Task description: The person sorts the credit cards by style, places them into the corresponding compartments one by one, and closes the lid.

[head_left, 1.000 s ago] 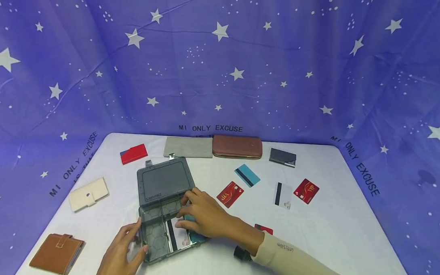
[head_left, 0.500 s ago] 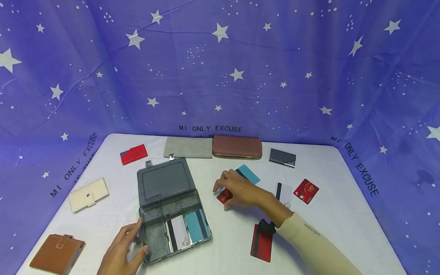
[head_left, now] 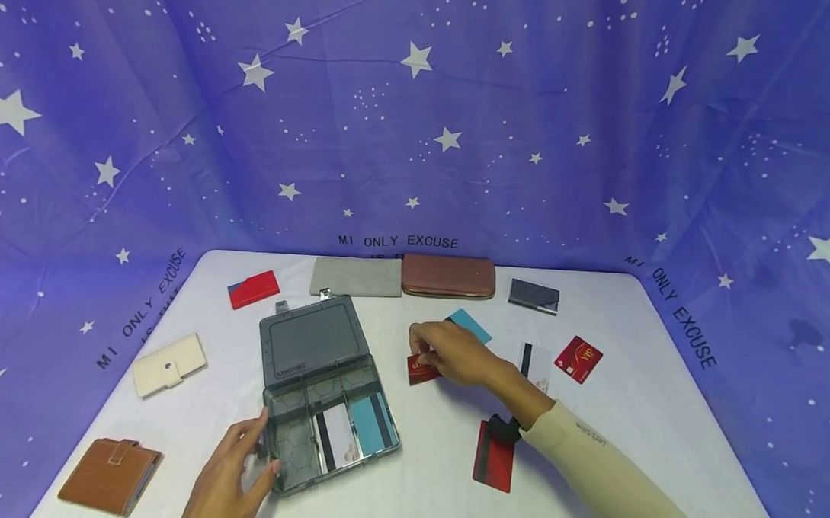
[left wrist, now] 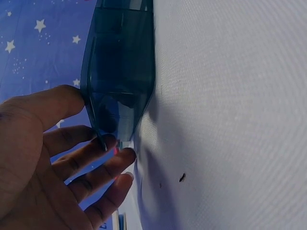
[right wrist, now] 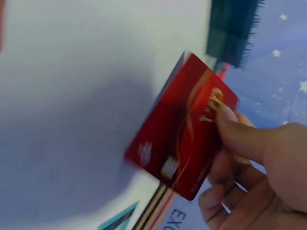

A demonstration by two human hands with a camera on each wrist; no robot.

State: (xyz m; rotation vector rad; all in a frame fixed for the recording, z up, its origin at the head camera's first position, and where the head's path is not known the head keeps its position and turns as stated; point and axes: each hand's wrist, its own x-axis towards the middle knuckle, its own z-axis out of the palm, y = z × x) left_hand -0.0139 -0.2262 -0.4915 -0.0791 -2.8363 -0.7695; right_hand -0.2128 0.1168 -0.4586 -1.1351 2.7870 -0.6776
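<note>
At 8 o'clock from the open grey box (head_left: 316, 337), a brown wallet (head_left: 107, 477) was seen on the white tabletop (head_left: 416, 476), and at 10 o'clock a cream card holder (head_left: 168, 365). The left hand (head_left: 220, 479) was placed at the box's 8 o'clock side, its fingers loosely extended and spread, the wall being touched by them. At 11 o'clock a red case (head_left: 254, 290) was laid. In the box's near row, the middle compartment was occupied by a striped white card (head_left: 339, 438) and the right one by a blue card (head_left: 370, 427). A grey pouch (head_left: 356, 277) was set just past 12 o'clock. Near 3 o'clock a red VIP card (head_left: 422, 371) was pinched in the fingers of the right hand (head_left: 456, 353), its face pressed by the thumb; it was held tilted. Between 1 and 2 o'clock a reddish-brown purse (head_left: 448, 276) was placed beside the pouch. A second blue card (head_left: 475, 325) was partly hidden behind the right hand at 2 o'clock, and a striped red card (head_left: 494, 466) was laid at 4. Farther out, a dark card case (head_left: 533, 296) was seen at 2 o'clock, and a second white card (head_left: 540, 365) and another red card (head_left: 579, 359) at 3.
</note>
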